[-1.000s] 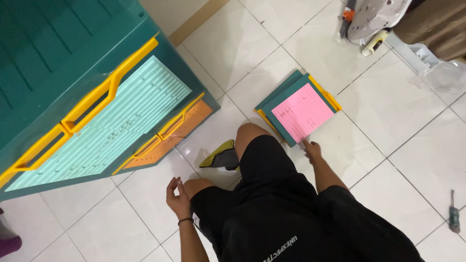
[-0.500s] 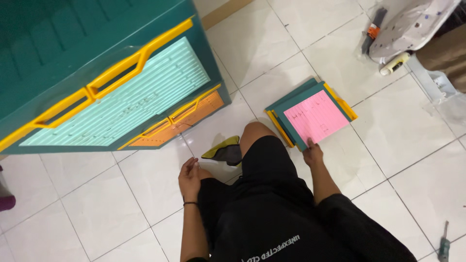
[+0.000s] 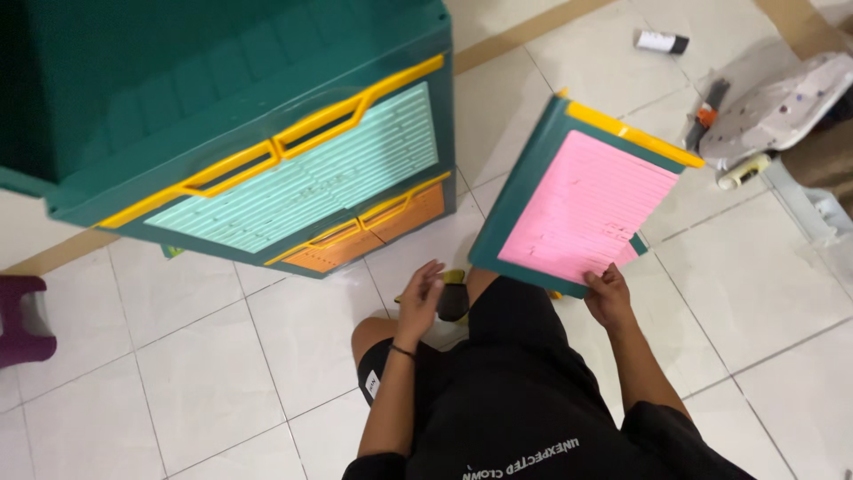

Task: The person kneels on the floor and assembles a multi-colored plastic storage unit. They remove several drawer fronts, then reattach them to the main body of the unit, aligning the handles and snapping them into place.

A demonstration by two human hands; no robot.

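My right hand (image 3: 609, 294) grips the near edge of a green drawer front with a pink panel and a yellow handle (image 3: 586, 204), lifted off the floor and tilted up. My left hand (image 3: 419, 295) hovers open with fingers apart, just left of that panel and in front of a green plastic cabinet (image 3: 240, 133). The cabinet carries a mint-green drawer with yellow handles (image 3: 306, 182) and an orange drawer (image 3: 373, 233) below it. A dark and yellow object (image 3: 453, 298) lies by my knee, partly hidden.
White tiled floor (image 3: 222, 356) all around. A grey padded piece with tools (image 3: 773, 111) lies at the upper right, a small black-and-white cylinder (image 3: 662, 41) beyond it. A maroon stool (image 3: 25, 322) stands at the left edge.
The pink-panelled drawer front has been lifted off the floor by my right hand and raised toward the cabinet. My left hand rose from my thigh and opened.
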